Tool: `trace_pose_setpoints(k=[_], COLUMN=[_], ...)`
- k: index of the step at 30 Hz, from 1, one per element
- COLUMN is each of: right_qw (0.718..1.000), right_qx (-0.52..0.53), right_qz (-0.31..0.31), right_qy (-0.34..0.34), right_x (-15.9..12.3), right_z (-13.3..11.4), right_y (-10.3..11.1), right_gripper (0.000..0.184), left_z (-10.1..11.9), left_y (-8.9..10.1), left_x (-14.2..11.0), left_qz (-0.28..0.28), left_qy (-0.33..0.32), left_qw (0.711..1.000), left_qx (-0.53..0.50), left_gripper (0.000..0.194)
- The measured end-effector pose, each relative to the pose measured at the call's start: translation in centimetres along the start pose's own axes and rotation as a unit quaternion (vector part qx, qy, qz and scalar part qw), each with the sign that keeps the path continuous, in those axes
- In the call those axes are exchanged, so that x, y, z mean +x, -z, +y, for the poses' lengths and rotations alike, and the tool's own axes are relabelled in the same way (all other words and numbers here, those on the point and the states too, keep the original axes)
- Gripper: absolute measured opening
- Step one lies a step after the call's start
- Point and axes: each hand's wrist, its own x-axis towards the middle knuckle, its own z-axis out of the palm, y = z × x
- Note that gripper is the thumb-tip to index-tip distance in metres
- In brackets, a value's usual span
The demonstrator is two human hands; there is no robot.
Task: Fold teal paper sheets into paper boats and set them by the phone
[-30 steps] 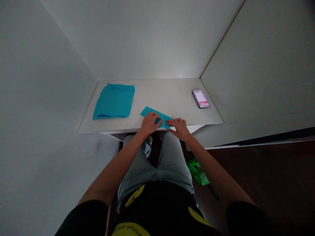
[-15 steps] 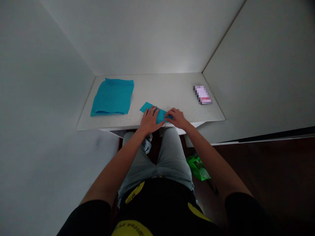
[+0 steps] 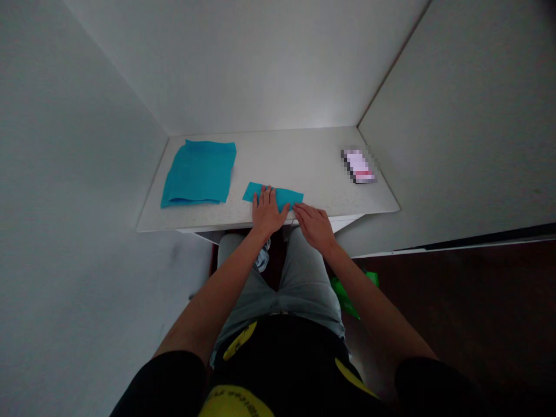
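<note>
**Strip of teal cloth point(image 3: 273, 194) lies under open hands at the front of a white table point(image 3: 304, 156)**

Far left on the tabletop sits a square of teal cloth point(image 3: 197, 174), soft and slightly rumpled, with a doubled fold along its near edge. It lies well apart from the strip and has no print or label that can be seen.

Moving right, the left hand point(image 3: 267, 213) rests flat on the strip with its fingers together and pointing away from the person. It is open and not pinching anything. The strip is a narrow folded band lying lengthwise just behind the table's front edge, between the two hands. The right hand point(image 3: 313, 227) lies open and angled inward, its fingertips point(image 3: 299, 209) at the strip's near right edge. They seem to touch the cloth, but no grip shows.

Further right, near the wall, lies a small flat object point(image 3: 358, 166), pink and white. It is pixelated, so nothing on it can be read.

Below the table are the person's grey trousers point(image 3: 304, 284), with a green plastic bag point(image 3: 347, 296) on the floor to their right. A black shirt point(image 3: 278, 353) carries yellow lettering point(image 3: 234, 401), too curved and dark to read.
</note>
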Motion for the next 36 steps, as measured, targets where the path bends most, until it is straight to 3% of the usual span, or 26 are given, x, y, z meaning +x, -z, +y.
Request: trace_pose_setpoints(k=[4, 9, 12, 17, 25, 30, 36], right_qw=[0.999, 0.997, 0.997, 0.999, 0.998, 0.998, 0.997], right_qx=[-0.042, -0.061, -0.051, -0.033, -0.043, -0.058, -0.062], right_qz=[0.003, 0.010, 0.010, 0.006, -0.020, -0.007, -0.023], right_qy=[-0.026, -0.046, -0.050, -0.039, -0.028, -0.034, -0.032], right_x=[1.2, 3.3, 3.8, 3.2, 2.8, 3.1, 4.8], right_z=[0.8, 1.4, 1.6, 2.1, 2.7, 2.5, 3.7], right_y=[0.4, 0.9, 0.5, -0.2, 0.1, -0.2, 0.9], right_gripper=[0.048, 0.048, 0.050, 0.049, 0.045, 0.038, 0.031], left_z=[-1.2, -4.9, -7.0, -9.1, -10.5, -10.8, -11.3], left_y=[0.7, 2.3, 2.8, 3.1, 4.7, 5.0, 4.2], left_x=[-0.9, -3.5, -5.1, -6.0, -3.3, -0.8, 1.1], left_qz=[-0.018, -0.034, -0.024, -0.004, -0.057, -0.099, -0.074], left_qy=[-0.019, -0.127, -0.154, -0.134, -0.136, -0.112, -0.029], left_qw=[1.000, 0.991, 0.988, 0.988, 0.970, 0.977, 0.988], left_qx=[0.005, 0.013, -0.008, -0.082, -0.191, -0.154, -0.134], left_gripper=[0.074, 0.076, 0.062, 0.038, 0.021, 0.016, 0.061])
